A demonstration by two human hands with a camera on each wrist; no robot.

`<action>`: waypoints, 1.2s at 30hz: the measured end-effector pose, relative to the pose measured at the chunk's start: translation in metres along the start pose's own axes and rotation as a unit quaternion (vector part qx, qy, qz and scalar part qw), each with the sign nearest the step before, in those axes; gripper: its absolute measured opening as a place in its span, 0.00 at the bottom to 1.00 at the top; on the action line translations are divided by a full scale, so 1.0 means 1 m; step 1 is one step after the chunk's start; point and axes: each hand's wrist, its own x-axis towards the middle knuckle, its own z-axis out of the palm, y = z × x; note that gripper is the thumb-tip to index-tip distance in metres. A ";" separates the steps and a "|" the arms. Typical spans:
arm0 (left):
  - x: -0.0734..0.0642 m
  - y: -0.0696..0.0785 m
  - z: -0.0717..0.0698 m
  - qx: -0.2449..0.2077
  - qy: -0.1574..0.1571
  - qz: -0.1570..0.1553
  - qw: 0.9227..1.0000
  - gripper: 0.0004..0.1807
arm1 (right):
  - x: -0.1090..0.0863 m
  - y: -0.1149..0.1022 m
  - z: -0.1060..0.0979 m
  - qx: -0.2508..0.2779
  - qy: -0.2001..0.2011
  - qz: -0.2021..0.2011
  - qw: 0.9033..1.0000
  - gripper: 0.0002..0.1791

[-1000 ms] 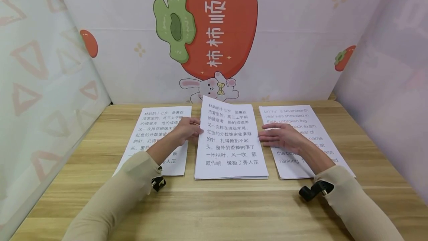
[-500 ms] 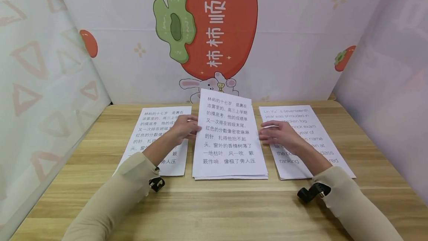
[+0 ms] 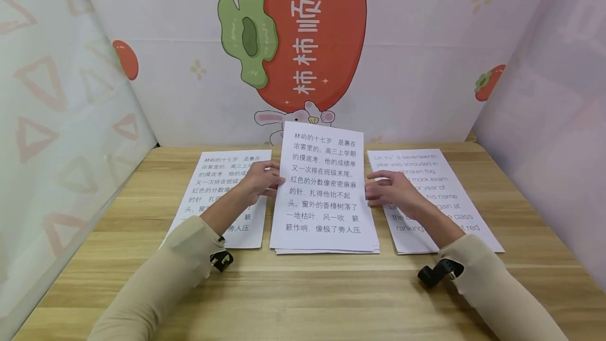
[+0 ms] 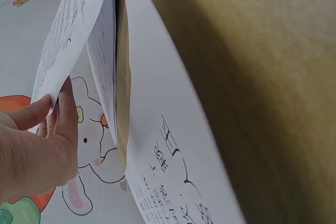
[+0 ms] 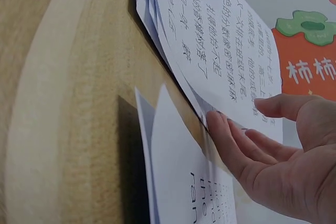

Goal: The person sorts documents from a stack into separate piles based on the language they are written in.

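I see the back wall (image 3: 416, 25) first, past both hands, white w/ pics on it. The wood counter (image 3: 303, 293) is under both hands. A big red fruit pic (image 3: 338, 30) w/ a green top is on the wall, up past the gap btwn the hands. Tan sleeves (image 3: 151, 283) run back from the hands toward me.

Then 3 paper piles. The L pile (image 3: 205, 188) is under the L hand & arm, w/ Chinese words. The R pile (image 3: 447, 196) is under the R hand & arm, w/ Eng. words like "Lin Yu's seventeenth". The mid. pile (image 4: 104, 69) is btwn the hands, mostly hid by the top sheet (image 3: 322, 188). That sheet has Chinese words too. Its far end is up off the pile, so it tilts, & its near edge is down by the pile's near edge, a bit to the L of it.

The L hand (image 3: 261, 180) pinches the sheet's L edge, thumb on 1 side, fingers on the other. The R hand (image 3: 390, 188) is at the sheet's R edge, thumb & fingers apart; can't tell if the tips touch it. Last, I see a small black cam (image 3: 221, 261) just behind the L hand & 1 more (image 3: 434, 272) behind the R.
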 end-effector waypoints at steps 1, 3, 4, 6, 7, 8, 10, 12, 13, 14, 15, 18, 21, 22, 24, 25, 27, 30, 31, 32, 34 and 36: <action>0.000 0.000 0.000 0.000 0.001 0.000 1.000 0.20 | 0.000 0.000 0.000 0.003 -0.001 0.003 1.000 0.31; -0.001 0.000 0.000 0.002 0.002 -0.002 1.000 0.20 | 0.000 -0.001 0.001 0.003 0.002 0.005 1.000 0.31; -0.001 0.000 0.000 0.003 0.002 -0.003 1.000 0.20 | 0.000 -0.001 0.001 0.002 0.004 0.004 1.000 0.31; -0.002 0.001 0.000 0.004 0.003 -0.003 1.000 0.21 | 0.000 -0.001 0.000 0.000 0.007 0.000 1.000 0.30; -0.002 0.001 0.000 0.004 0.003 -0.003 1.000 0.21 | 0.000 -0.001 0.000 -0.003 0.010 -0.001 1.000 0.29; -0.002 0.001 0.000 0.003 0.003 -0.003 1.000 0.21 | 0.001 -0.001 0.000 -0.005 0.014 -0.001 1.000 0.29; -0.002 0.001 0.000 0.001 0.002 -0.002 1.000 0.21 | 0.001 -0.002 0.001 -0.006 0.018 0.001 1.000 0.28; -0.001 0.000 0.000 0.001 0.002 -0.002 1.000 0.21 | 0.001 -0.002 0.001 -0.007 0.018 0.003 1.000 0.28; -0.001 0.000 0.000 0.002 0.001 -0.001 1.000 0.21 | 0.002 -0.002 0.001 -0.006 0.017 0.004 1.000 0.28; -0.001 0.000 -0.001 0.003 0.001 0.000 1.000 0.21 | 0.002 -0.002 0.001 -0.006 0.016 0.004 1.000 0.28; 0.000 -0.001 -0.001 0.004 0.002 -0.001 1.000 0.21 | 0.002 -0.002 0.001 -0.005 0.014 0.003 1.000 0.28; 0.000 -0.001 -0.002 0.010 0.003 0.004 1.000 0.21 | 0.002 -0.003 0.002 -0.002 0.010 -0.002 1.000 0.27; -0.001 -0.002 -0.004 0.017 0.005 0.010 1.000 0.21 | 0.002 -0.004 0.004 0.003 0.011 -0.006 1.000 0.26; -0.001 -0.002 -0.005 0.020 0.007 0.012 1.000 0.21 | 0.002 -0.005 0.005 0.005 0.010 -0.006 1.000 0.26; -0.003 -0.001 -0.007 0.024 0.011 0.018 0.999 0.21 | 0.002 -0.006 0.007 0.011 0.008 -0.008 1.000 0.26; -0.003 -0.001 -0.008 0.025 0.014 0.019 0.999 0.21 | 0.002 -0.007 0.008 0.014 0.007 -0.009 1.000 0.25; -0.005 0.000 -0.009 0.027 0.017 0.023 0.999 0.21 | 0.002 -0.007 0.009 0.021 0.004 -0.009 1.000 0.25; -0.006 0.000 -0.012 0.029 0.022 0.029 0.999 0.20 | 0.002 -0.008 0.012 0.033 0.001 -0.011 0.999 0.24; -0.006 0.000 -0.013 0.028 0.022 0.031 0.999 0.20 | 0.002 -0.008 0.013 0.037 0.002 -0.009 0.999 0.24; -0.006 -0.001 -0.014 0.028 0.021 0.033 0.999 0.20 | 0.002 -0.008 0.014 0.040 0.001 -0.008 0.999 0.24; -0.007 -0.001 -0.017 0.029 0.020 0.037 0.999 0.20 | 0.003 -0.009 0.016 0.043 0.001 -0.005 0.999 0.25; -0.008 -0.003 -0.021 0.026 0.015 0.040 0.999 0.21 | 0.004 -0.009 0.019 0.043 0.001 -0.001 0.999 0.25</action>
